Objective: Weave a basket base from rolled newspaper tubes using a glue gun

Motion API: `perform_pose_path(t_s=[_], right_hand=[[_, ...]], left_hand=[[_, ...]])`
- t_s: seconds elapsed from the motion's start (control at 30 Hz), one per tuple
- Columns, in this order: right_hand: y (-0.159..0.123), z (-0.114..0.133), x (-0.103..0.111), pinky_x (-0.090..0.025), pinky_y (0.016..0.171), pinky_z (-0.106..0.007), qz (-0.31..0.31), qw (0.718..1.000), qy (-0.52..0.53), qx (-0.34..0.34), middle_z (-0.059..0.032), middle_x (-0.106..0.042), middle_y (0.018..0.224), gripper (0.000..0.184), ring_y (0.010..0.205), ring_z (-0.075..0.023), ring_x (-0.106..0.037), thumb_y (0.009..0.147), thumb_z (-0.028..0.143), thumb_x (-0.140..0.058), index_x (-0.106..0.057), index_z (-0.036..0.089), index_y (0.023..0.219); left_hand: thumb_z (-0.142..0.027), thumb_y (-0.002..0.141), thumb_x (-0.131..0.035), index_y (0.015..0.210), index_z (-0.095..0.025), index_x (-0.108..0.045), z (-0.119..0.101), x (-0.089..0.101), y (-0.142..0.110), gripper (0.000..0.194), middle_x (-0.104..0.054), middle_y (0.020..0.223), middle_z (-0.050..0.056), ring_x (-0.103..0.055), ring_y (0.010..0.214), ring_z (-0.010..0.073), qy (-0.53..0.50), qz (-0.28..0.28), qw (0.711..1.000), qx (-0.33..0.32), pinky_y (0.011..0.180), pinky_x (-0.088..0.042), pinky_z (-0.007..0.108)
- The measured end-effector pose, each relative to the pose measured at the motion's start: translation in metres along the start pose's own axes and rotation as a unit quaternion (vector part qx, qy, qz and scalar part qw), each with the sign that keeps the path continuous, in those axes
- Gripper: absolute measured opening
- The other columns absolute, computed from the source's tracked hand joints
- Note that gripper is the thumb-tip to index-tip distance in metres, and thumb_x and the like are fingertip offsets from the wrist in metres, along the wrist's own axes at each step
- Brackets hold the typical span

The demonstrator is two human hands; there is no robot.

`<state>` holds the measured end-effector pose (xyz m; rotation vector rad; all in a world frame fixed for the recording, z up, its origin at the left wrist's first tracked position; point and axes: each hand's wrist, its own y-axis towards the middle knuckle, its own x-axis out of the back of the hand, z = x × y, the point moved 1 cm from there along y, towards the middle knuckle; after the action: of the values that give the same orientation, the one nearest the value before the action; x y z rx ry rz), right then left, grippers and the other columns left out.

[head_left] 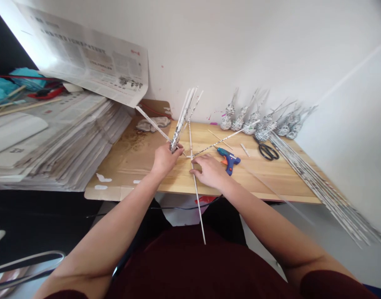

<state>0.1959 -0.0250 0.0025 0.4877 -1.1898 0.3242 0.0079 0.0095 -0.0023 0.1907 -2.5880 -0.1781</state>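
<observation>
Paper rods [199, 207] over table [290, 180], newspaper stack [84, 143] left, glue gun [230, 160] right, scissors [269, 152] farther right, woven pieces [250, 126] behind

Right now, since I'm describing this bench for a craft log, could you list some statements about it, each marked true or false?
1. The left hand grips a bundle of newspaper tubes. True.
2. Newspapers are piled on the right. False: the newspaper stack stands on the left.
3. Thin newspaper sticks meet beside the right hand. True.
4. The scissors lie right of the glue gun. True.
5. The right hand holds the glue gun. False: it lies on the wooden table.
</observation>
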Motion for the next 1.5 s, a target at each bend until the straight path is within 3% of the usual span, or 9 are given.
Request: perform_pose_path(t_s=[0.17, 0.33, 0.47, 0.63, 0.9, 1.13, 1.33, 1.5], right_hand=[[0.004, 0.002, 0.002, -0.043, 0.088, -0.035, -0.003, 0.999, -0.04, -0.019, -0.0111, -0.07, 0.101, 0.031, 0.096, -0.0228, -0.059, 0.098, 0.022, -0.048, -0.06, 0.013, 0.125], [0.009, 0.003, 0.002, -0.042, 0.088, -0.036, -0.004, 0.991, -0.133, 0.014, -0.0137, -0.064, 0.101, 0.03, 0.097, -0.0255, -0.051, 0.095, 0.012, -0.042, -0.07, 0.013, 0.106], [0.012, 0.001, -0.001, -0.041, 0.089, -0.036, -0.001, 0.989, -0.148, 0.022, -0.0127, -0.064, 0.109, 0.032, 0.103, -0.0268, -0.047, 0.091, 0.008, -0.044, -0.07, 0.014, 0.108], [0.015, 0.001, -0.001, -0.04, 0.09, -0.036, 0.03, 0.988, -0.151, 0.026, -0.0126, -0.066, 0.104, 0.03, 0.102, -0.0268, -0.047, 0.093, 0.01, -0.044, -0.07, 0.013, 0.108], [0.018, 0.007, -0.002, -0.04, 0.086, -0.039, 0.056, 0.987, -0.153, 0.012, -0.0164, -0.066, 0.103, 0.031, 0.104, -0.0291, -0.049, 0.092, 0.006, -0.042, -0.069, 0.01, 0.106], [0.019, 0.01, 0.001, -0.042, 0.081, -0.039, 0.077, 0.984, -0.159, 0.004, -0.0178, -0.065, 0.105, 0.033, 0.104, -0.0292, -0.053, 0.092, 0.004, -0.039, -0.069, 0.011, 0.105], [0.023, -0.003, 0.002, -0.042, 0.09, -0.035, 0.062, 0.993, -0.102, 0.011, -0.0138, -0.069, 0.101, 0.03, 0.097, -0.0243, -0.058, 0.087, 0.005, -0.046, -0.071, 0.012, 0.102], [0.024, -0.007, 0.001, -0.041, 0.093, -0.033, 0.049, 0.996, -0.077, 0.013, -0.0131, -0.069, 0.104, 0.035, 0.097, -0.022, -0.058, 0.089, 0.004, -0.043, -0.07, 0.012, 0.109]], left_hand=[[-0.034, 0.08, -0.066, 0.091, -0.02, -0.073, -0.001, 0.002, 0.001, 0.019, -0.076, 0.083, 0.003, -0.071, 0.076, 0.0189, 0.003, 0.005, 1.0, -0.006, 0.072, -0.054, 0.027], [-0.032, 0.079, -0.067, 0.09, -0.02, -0.073, 0.0, 0.001, 0.003, 0.017, -0.076, 0.081, 0.003, -0.071, 0.078, 0.0188, 0.012, 0.004, 1.0, -0.011, 0.076, -0.053, 0.028], [-0.032, 0.079, -0.068, 0.088, -0.02, -0.073, 0.0, 0.0, 0.005, 0.015, -0.076, 0.079, 0.002, -0.071, 0.078, 0.0189, 0.019, 0.005, 1.0, -0.023, 0.078, -0.051, 0.028], [-0.031, 0.079, -0.068, 0.088, -0.02, -0.073, 0.0, -0.001, 0.009, 0.015, -0.076, 0.079, 0.003, -0.071, 0.08, 0.0194, 0.029, 0.009, 0.999, -0.028, 0.078, -0.05, 0.028], [-0.039, 0.079, -0.066, 0.079, -0.02, -0.073, 0.012, 0.01, 0.019, 0.02, -0.074, 0.071, 0.005, -0.073, 0.081, 0.0243, 0.084, 0.005, 0.996, 0.03, 0.078, -0.053, 0.031], [-0.053, 0.083, -0.057, 0.065, -0.016, -0.065, 0.031, 0.028, 0.022, 0.042, -0.073, 0.07, 0.01, -0.067, 0.054, 0.0179, -0.063, 0.034, 0.992, 0.108, 0.057, -0.054, 0.029], [-0.049, 0.082, -0.058, 0.084, -0.014, -0.071, 0.025, 0.032, 0.008, 0.037, -0.075, 0.075, 0.009, -0.069, 0.058, 0.018, -0.038, 0.039, 0.998, 0.044, 0.061, -0.053, 0.028], [-0.036, 0.085, -0.057, 0.102, -0.019, -0.072, 0.018, 0.023, 0.001, 0.029, -0.077, 0.097, 0.009, -0.072, 0.092, 0.0238, 0.098, 0.044, 0.994, -0.006, 0.083, -0.052, 0.03]])
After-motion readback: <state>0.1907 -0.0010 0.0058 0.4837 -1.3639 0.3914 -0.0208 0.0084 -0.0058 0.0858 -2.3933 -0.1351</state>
